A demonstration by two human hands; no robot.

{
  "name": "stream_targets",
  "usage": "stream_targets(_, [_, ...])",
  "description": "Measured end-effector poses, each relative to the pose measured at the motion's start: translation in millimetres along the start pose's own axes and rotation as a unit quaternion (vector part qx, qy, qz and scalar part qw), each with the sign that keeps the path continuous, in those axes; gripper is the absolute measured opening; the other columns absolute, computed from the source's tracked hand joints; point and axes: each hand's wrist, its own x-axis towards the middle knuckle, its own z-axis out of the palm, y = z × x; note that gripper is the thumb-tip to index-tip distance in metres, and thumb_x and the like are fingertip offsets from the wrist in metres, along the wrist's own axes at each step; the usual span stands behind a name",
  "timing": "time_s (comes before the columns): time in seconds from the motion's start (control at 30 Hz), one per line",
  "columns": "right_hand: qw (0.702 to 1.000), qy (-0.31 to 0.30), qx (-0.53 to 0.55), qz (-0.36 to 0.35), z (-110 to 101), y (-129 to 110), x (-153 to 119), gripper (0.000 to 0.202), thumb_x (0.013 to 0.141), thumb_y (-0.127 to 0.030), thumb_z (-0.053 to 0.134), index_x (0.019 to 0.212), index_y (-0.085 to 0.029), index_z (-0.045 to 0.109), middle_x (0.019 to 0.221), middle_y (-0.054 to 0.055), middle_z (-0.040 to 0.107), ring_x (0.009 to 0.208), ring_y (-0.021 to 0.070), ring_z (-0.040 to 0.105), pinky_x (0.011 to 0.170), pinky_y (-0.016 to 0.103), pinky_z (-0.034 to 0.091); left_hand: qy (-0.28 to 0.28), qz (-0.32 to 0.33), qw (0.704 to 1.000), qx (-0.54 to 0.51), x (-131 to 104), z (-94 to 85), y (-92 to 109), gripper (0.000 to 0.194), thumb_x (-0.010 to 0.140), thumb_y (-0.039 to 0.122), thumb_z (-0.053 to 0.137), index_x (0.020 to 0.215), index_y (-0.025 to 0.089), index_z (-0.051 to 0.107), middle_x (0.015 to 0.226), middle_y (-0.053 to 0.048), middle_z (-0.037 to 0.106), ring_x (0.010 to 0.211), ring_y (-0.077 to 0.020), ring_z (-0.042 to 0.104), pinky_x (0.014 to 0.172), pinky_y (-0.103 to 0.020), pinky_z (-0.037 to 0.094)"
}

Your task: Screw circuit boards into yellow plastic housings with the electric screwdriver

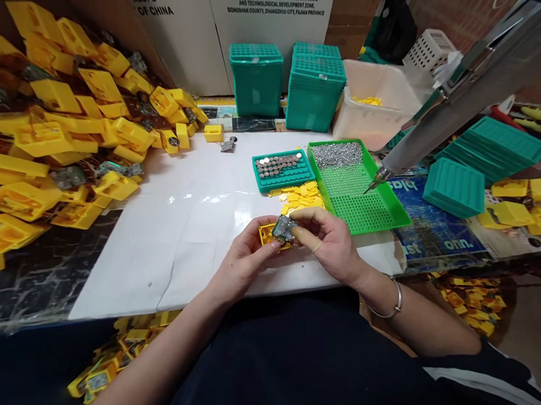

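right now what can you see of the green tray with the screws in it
The bright green tray looks like plastic: rectangular, shallow, with raised sides and rows of small holes across its floor. It lies flat on the table, slightly turned. Small silvery screws heap at its far end; the middle and near end show bare floor. Small yellow pieces lie along its left side.

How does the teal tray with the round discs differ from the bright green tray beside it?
The green tray is larger than the teal tray. The green tray has small silvery pieces heaped at its far end, while the teal tray has round discs set in rows. Both lie flat and are partly filled.
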Motion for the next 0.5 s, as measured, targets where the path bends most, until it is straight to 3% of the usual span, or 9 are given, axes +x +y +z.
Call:
stream_targets(0.07, [0.997, 0.000, -0.035, -0.062, -1.3, -1.3, -1.1, 0.016, 0.085, -0.021, 0.064, 0.100, -0.017, 0.065, 0.085, 0.002, 0.070, 0.075, 0.0108, 0.066, 0.067, 0.023, 0.055, -0.006, -0.019, 0.999, -0.033, -1.2, 0.2, 2.6, 0.031, 0.085, 0.017, 0.065, 0.114, 0.025, 0.061, 0.109, 0.000, 0.068, 0.100, -0.0149, 0.063, 0.094, -0.031, 0.051])
stream_targets(0.13, [0.982, 0.003, -0.089, -0.167, -3.4, -1.9, -2.8, 0.016, 0.086, -0.016, 0.062, 0.102, -0.017, 0.064, 0.087, 0.003, 0.070, 0.077, 0.0104, 0.066, 0.071, 0.023, 0.056, -0.006, -0.040, 0.997, -0.070, -2.0, 1.6, 7.3, 0.031, 0.083, 0.013, 0.064, 0.112, 0.023, 0.062, 0.109, -0.001, 0.068, 0.101, -0.0154, 0.063, 0.094, -0.031, 0.051])
stream_targets(0.27, [0.917, -0.016, -0.195, -0.349, -9.8, -0.9, -7.3, 0.022, 0.089, -0.012, 0.056, 0.110, -0.017, 0.061, 0.092, 0.006, 0.068, 0.085, 0.0118, 0.065, 0.076, 0.025, 0.057, -0.006, -0.073, 0.989, -0.132, -2.1, 5.3, 18.3, 0.034, 0.076, 0.008, 0.060, 0.108, 0.018, 0.064, 0.106, -0.004, 0.070, 0.098, -0.0164, 0.064, 0.088, -0.030, 0.053])
stream_targets(0.4, [0.855, -0.058, -0.251, -0.451, -15.7, -0.9, -10.1, 0.024, 0.092, -0.010, 0.047, 0.111, -0.010, 0.060, 0.094, 0.012, 0.068, 0.090, 0.0165, 0.064, 0.075, 0.030, 0.058, 0.010, -0.086, 0.990, -0.108, -2.3, 8.2, 21.3, 0.028, 0.082, 0.020, 0.061, 0.110, 0.018, 0.062, 0.098, -0.007, 0.072, 0.089, -0.0166, 0.067, 0.080, -0.026, 0.052])
stream_targets(0.5, [0.846, -0.078, -0.243, -0.469, -16.7, -2.7, -10.5, 0.023, 0.094, -0.011, 0.041, 0.107, -0.007, 0.060, 0.092, 0.013, 0.069, 0.089, 0.0179, 0.065, 0.075, 0.031, 0.059, 0.022, -0.064, 0.996, -0.052, -3.5, 10.3, 17.7, 0.030, 0.082, 0.021, 0.067, 0.111, 0.022, 0.059, 0.098, -0.004, 0.072, 0.090, -0.0163, 0.067, 0.084, -0.027, 0.049])
